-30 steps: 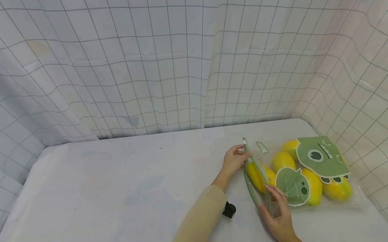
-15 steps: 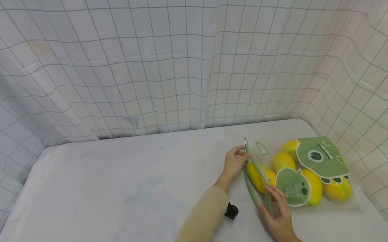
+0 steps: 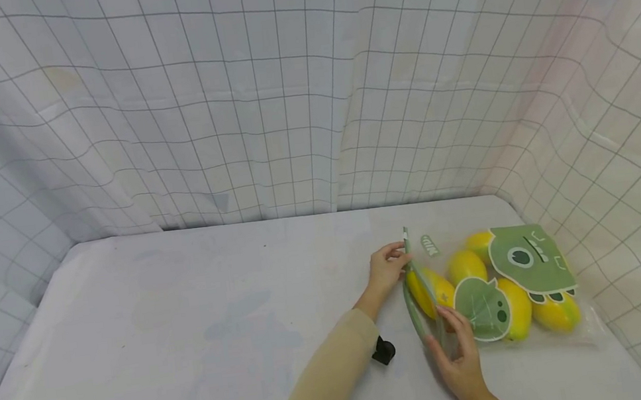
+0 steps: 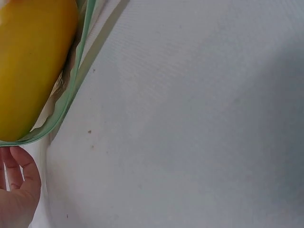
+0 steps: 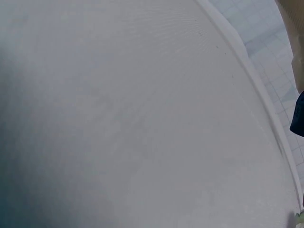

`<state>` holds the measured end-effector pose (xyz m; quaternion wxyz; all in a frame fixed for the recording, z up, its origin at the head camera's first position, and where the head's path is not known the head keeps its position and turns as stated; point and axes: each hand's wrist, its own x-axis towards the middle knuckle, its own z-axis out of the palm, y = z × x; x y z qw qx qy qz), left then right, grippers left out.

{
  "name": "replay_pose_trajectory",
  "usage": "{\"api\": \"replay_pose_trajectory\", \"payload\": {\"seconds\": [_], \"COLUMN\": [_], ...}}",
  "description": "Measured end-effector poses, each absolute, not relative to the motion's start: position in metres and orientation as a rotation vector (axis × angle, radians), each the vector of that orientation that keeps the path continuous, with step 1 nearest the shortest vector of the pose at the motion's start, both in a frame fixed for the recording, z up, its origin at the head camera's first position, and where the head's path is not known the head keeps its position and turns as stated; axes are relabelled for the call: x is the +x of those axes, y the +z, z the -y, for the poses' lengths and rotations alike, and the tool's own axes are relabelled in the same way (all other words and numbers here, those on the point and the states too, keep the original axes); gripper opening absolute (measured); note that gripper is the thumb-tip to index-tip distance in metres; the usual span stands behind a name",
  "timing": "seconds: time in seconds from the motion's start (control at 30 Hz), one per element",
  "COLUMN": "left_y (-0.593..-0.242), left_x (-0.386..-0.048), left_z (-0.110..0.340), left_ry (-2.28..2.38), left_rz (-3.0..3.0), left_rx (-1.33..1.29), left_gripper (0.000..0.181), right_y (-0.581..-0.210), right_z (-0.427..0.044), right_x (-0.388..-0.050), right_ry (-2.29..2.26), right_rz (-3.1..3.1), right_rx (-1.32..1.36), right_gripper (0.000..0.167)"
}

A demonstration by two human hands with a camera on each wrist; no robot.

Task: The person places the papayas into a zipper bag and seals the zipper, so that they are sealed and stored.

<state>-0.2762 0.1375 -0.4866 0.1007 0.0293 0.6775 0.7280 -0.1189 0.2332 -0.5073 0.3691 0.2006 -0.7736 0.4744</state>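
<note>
A clear zip bag [image 3: 586, 327] with green dinosaur prints lies on the right side of the table, its green-edged mouth parted towards the left. Inside are several yellow fruits [image 3: 465, 266] that look like mangoes; one yellow fruit [image 4: 33, 66] lies close to the mouth, large in the left wrist view. At the far end of the mouth, the left hand [image 3: 386, 269] pinches the green edge between thumb and fingers. The right hand [image 3: 461, 366] holds the near end, thumb at one rim and fingers at the other. In the right wrist view, neither hand shows.
A white cloth covers the table [image 3: 191, 322]. Grid-patterned curtains [image 3: 284, 98] hang behind it and along both sides. A small black device [image 3: 384, 351] sits beside the left sleeve [image 3: 329, 369].
Both hands keep their hold on the bag's mouth. The left forearm and the black device have shifted slightly to the right; the green rim has moved only slightly.
</note>
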Motion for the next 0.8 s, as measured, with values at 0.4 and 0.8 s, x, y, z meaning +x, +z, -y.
{"api": "replay_pose_trajectory", "payload": {"seconds": [0.4, 0.8], "left_y": [-0.494, -0.497], "left_x": [-0.281, -0.281], "left_z": [-0.135, -0.131], "left_ry": [2.174, 2.180], "left_rz": [-1.926, -1.884], "left_rx": [-0.008, -0.040], "left_gripper": [0.028, 0.029], "right_y": [-0.479, -0.398], "right_z": [-0.260, -0.315], "right_x": [-0.137, -0.197], "right_ry": [1.435, 1.507], "right_rz": [1.959, 2.533], "right_rx": [0.416, 0.352], "right_gripper": [0.058, 0.056]}}
